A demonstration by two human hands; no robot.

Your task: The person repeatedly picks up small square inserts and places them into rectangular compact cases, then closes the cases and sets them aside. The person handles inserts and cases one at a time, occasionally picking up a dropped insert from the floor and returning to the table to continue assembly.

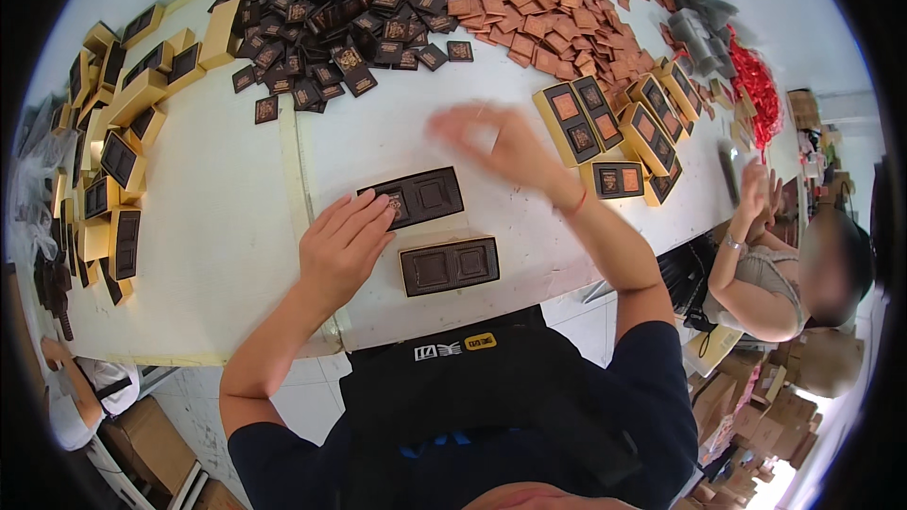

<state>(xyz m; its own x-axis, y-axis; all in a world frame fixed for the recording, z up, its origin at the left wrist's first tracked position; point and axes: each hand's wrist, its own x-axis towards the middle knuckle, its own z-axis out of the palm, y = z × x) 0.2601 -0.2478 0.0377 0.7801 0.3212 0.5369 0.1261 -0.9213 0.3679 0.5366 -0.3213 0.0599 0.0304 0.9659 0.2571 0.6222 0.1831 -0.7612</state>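
**Q:** What lies nearest the operator?
**A:** A gold-sided box [449, 266] on the white table [227, 227]. Both its compartments appear unfilled. Keep it square to the edge and clear of the forearms.

**Q:** State the left-hand grip.
**A:** Just beyond that box, the left hand [345, 250] has its fingers extended, not clenched. They rest over the left end of a dark tray [436, 195], partly covering a printed dark square [395, 209] there. The right compartment appears unfilled.

**Q:** How is the square best seated?
**A:** Align its edges with the compartment walls, then press evenly with flat fingertips. Uneven pressure could tilt it or mark the print.

**Q:** And the right hand?
**A:** Farther off, the right hand [493, 142] is raised and blurred, its fingers curved; whether it holds anything cannot be told.

**Q:** Farthest supply?
**A:** The dark pile [340, 9], left; the copper pile [557, 9], right. Select undamaged squares.
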